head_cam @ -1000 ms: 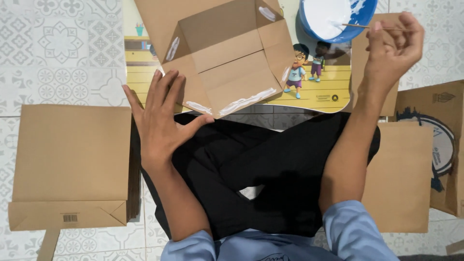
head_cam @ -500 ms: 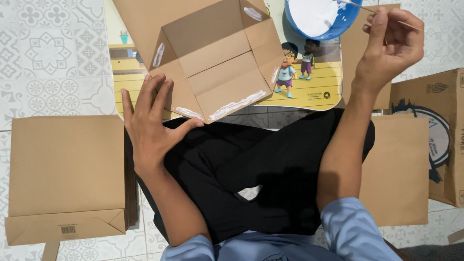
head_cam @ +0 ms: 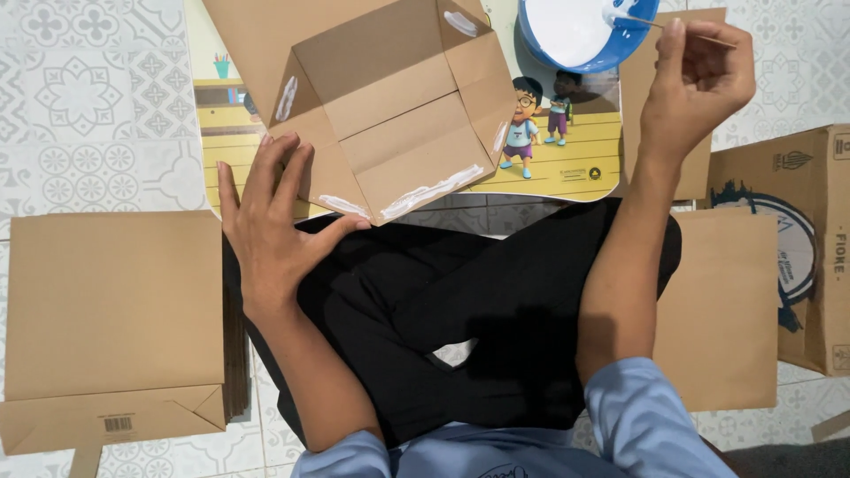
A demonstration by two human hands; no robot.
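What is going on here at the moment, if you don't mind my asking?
A person sits cross-legged on a tiled floor, working on brown paper bags. The left hand presses flat on the edge of an opened paper bag, whose bottom flaps carry streaks of white glue. The right hand pinches a thin stick beside a blue bowl of white glue. The bag lies on a small illustrated table. A stack of finished flat bags lies on the person's left, and more flat bags on their right.
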